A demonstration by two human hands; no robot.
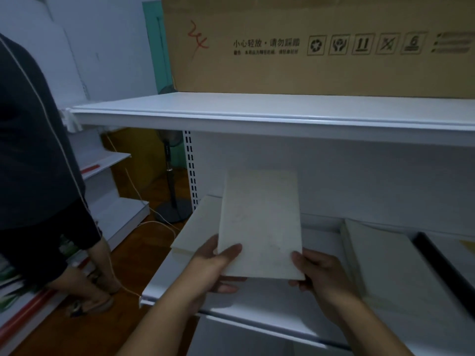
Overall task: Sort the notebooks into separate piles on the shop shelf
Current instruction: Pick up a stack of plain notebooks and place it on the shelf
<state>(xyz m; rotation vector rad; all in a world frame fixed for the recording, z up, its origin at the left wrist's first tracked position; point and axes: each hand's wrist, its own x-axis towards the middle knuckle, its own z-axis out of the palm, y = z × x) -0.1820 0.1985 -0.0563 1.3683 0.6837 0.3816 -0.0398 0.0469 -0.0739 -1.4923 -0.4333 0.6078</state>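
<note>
A pale cream notebook (259,222) is lifted above the white shop shelf (257,301), tilted toward me. My left hand (213,265) grips its lower left corner, thumb on the cover. My right hand (316,276) grips its lower right corner in the same way. Behind it, at the shelf's left end, lies another cream notebook (195,227). A thicker pile of cream notebooks (385,260) sits on the shelf to the right. A black notebook (442,263) lies beyond that pile, cut off by the frame edge.
An upper white shelf (257,114) carries a large cardboard box (321,44). A person in dark clothes (33,163) stands at the left on the wooden floor. A standing fan (171,176), cables and another low white shelf unit (110,181) are behind.
</note>
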